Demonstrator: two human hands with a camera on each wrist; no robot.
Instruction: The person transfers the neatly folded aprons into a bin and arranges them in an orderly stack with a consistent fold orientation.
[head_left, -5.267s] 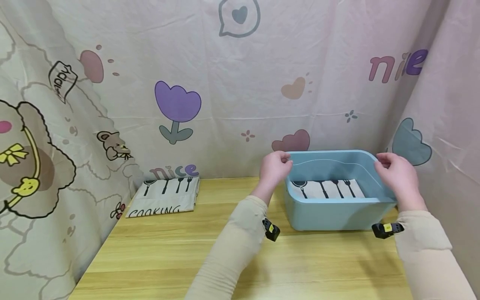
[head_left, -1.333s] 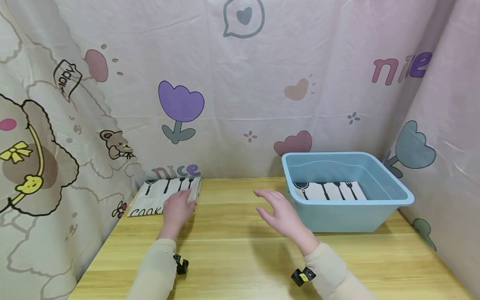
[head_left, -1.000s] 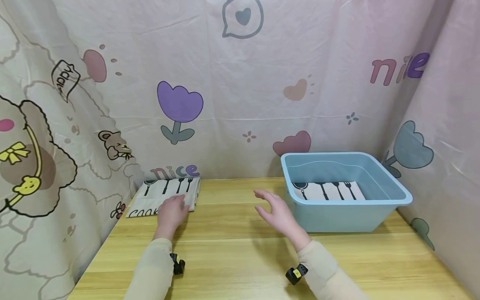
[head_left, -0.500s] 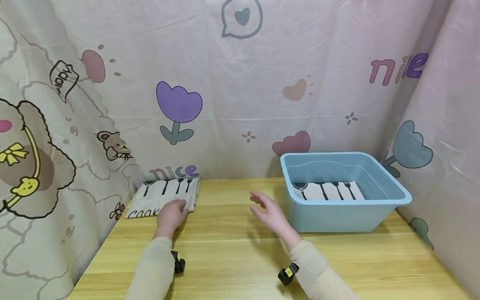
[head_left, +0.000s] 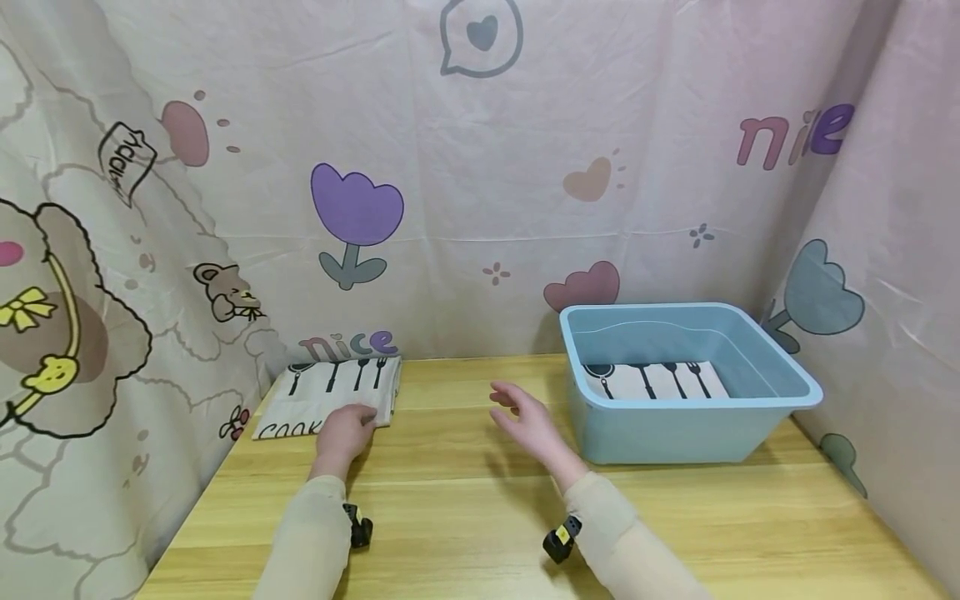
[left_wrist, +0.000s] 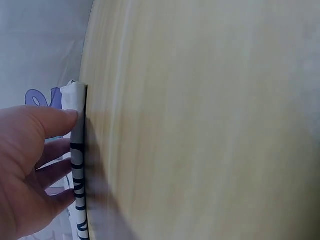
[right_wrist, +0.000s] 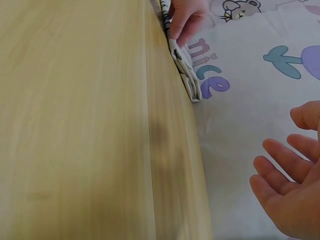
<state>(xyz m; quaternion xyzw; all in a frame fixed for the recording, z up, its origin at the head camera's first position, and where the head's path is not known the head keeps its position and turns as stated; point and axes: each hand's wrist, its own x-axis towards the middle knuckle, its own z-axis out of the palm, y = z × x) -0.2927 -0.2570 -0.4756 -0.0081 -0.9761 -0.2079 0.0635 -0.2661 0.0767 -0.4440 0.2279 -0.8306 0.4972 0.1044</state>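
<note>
A white folded kitchen cloth (head_left: 300, 408) printed with black utensils and "COOKING" lettering lies at the back left of the table. My left hand (head_left: 345, 435) pinches its front edge near the right corner. In the left wrist view, the thumb is against the folded edge and the fingertips bend onto the cloth's top. My right hand (head_left: 528, 421) hovers over the middle of the table, fingers loosely bent, holding nothing. Inside the light blue plastic bin (head_left: 667, 433) at the right, a similar folded cloth (head_left: 652, 381) lies flat.
The wooden table (head_left: 450, 517) runs up to a printed curtain (head_left: 450, 150) at the back, with curtain sides at left and right. The bin's raised rim stands to the right of my right hand.
Both hands have left the bin's rim; my left hand went to the cloth at left, drew back to its front edge and took hold. The cloth shifted slightly; my right hand drifted left.
</note>
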